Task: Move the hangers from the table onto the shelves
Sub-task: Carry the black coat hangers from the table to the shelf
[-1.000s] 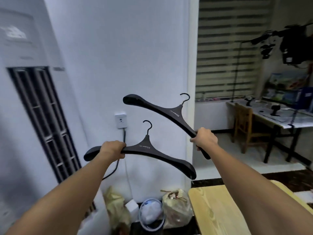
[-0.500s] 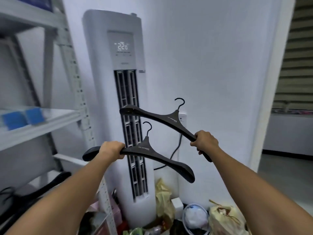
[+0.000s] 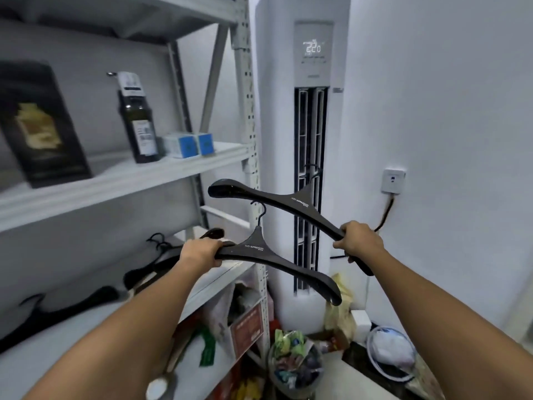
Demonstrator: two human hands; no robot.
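Setting: white metal shelves (image 3: 121, 180) on the left, a tall white air conditioner (image 3: 305, 140) straight ahead against a white wall.
Left hand (image 3: 202, 252): fingers wrapped around the left arm of the lower hanger (image 3: 277, 255).
Lower hanger: black, held in the air at the front edge of the shelves; long axis runs left to right, right end dipping; hook up.
Right hand (image 3: 359, 241): fingers closed around the right arm of the upper hanger (image 3: 277, 200).
Upper hanger: black, in front of the air conditioner; long axis slopes from upper left down to lower right, hook up.
Lower shelf: more black hangers (image 3: 57, 313) lying flat.
Middle shelf: dark bottle (image 3: 138, 125), blue-and-white boxes (image 3: 187, 144).
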